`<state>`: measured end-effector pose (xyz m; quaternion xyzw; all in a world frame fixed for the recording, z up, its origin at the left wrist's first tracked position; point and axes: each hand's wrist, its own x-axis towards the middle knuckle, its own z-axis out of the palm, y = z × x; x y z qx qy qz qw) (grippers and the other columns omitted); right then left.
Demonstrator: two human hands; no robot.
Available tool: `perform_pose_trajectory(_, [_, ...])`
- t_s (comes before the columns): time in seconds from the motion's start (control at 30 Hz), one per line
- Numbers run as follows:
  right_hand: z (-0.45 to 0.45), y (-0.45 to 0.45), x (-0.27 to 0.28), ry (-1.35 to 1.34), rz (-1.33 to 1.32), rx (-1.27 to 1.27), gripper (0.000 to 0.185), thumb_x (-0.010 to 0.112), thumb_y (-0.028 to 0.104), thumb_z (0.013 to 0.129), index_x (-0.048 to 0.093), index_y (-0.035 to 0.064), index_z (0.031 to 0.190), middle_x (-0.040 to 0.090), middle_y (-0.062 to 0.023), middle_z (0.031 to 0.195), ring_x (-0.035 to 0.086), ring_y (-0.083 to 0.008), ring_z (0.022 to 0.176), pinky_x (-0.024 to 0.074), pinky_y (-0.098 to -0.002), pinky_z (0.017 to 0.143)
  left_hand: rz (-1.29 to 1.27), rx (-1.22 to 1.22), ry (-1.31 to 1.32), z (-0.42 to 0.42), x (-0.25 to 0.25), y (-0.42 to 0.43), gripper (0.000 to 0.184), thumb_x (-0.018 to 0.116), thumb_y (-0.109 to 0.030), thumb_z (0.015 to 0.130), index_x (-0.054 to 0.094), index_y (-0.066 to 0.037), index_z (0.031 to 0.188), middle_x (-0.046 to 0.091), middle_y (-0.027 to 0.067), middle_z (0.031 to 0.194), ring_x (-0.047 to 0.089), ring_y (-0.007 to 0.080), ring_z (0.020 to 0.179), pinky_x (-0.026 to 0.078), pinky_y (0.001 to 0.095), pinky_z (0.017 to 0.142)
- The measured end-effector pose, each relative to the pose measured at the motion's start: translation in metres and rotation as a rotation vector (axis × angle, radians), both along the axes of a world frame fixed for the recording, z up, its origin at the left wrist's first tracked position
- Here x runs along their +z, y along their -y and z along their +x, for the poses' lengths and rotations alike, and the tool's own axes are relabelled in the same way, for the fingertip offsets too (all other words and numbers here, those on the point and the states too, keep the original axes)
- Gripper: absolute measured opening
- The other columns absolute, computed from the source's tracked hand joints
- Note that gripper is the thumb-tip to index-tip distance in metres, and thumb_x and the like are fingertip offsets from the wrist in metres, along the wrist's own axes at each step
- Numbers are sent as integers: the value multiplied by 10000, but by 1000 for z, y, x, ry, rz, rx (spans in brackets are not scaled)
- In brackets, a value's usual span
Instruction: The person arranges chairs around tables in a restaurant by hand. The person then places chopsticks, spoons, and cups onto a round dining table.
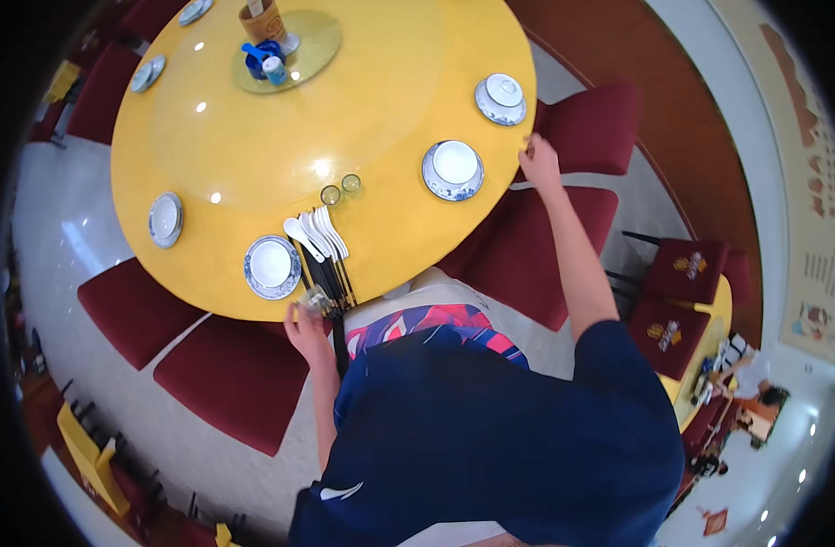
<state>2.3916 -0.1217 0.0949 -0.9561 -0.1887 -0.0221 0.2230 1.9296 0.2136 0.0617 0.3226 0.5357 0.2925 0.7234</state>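
My left hand (310, 334) is closed around clear glass cups (315, 299) at the table's near edge; how many I cannot make out. Just beyond it lie several white spoons (315, 233) and dark chopsticks (330, 281), side by side. A white bowl (271, 263) on a blue-patterned plate (251, 280) is to their left. Two small glasses (341, 189) stand beyond the spoons. My right hand (540, 164) reaches to the table's right edge, fingers slightly apart with nothing visible in them. Nearest to it is another bowl (455, 162) on a patterned plate (431, 187).
The round yellow table (253, 155) carries more bowl-and-plate settings near its rim. On its glass turntable (317, 46) are a brown container (264, 23) and blue items. Dark red chairs (235, 374) surround it. Other people (750, 383) are at the far right.
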Motion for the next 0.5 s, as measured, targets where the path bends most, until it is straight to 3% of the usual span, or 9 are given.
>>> perform_pose_trajectory(0.07, [84,-14,-36,145,-88,74,502,722,183,758,533,26,1196,616,-257,1014,622,-387,956,512,-447,816,-38,36,-28,-15,9,43,372,574,-107,942,454,-49,1289,586,99,1138,592,166,973,479,292,816])
perform_pose_trajectory(0.2, [200,-46,-90,-21,-177,33,746,770,246,716,420,61,1349,592,-269,1093,600,-399,1027,498,-468,888,127,-70,-114,-11,44,95,339,583,-61,936,506,-45,1266,602,80,1133,584,147,985,472,286,822])
perform_pose_trajectory(0.27, [214,-66,-90,-7,-274,-41,684,763,237,708,484,59,1306,617,-267,1060,630,-390,966,544,-465,788,155,-105,-195,-6,59,113,351,573,-1,924,499,-33,1265,604,78,1110,576,138,1004,459,277,861])
perform_pose_trajectory(0.33, [263,-60,-144,-170,-285,34,552,736,210,713,566,41,1210,657,-242,951,671,-369,797,573,-437,643,248,-223,-259,3,66,125,351,572,19,917,497,-23,1257,602,71,1096,565,126,1020,443,257,885])
perform_pose_trajectory(0.4, [263,-67,-119,-446,-278,-14,468,714,183,716,607,22,1143,676,-222,866,671,-330,632,564,-390,539,211,-213,-326,25,80,139,410,620,80,851,506,-16,1232,573,28,1010,547,97,937,436,231,827])
perform_pose_trajectory(0.47, [254,-75,-82,-584,-350,-34,359,629,179,776,634,60,1115,675,-206,1014,658,-330,966,535,-432,821,220,-251,-370,38,78,150,441,682,39,816,522,-14,1223,575,20,989,547,104,918,441,250,831])
perform_pose_trajectory(0.5, [249,-75,-75,-602,-348,-25,359,629,179,776,634,60,1115,675,-206,1014,658,-330,966,535,-432,821,221,-248,-390,46,72,149,441,682,39,816,522,-14,1223,575,20,989,547,104,918,441,250,831])
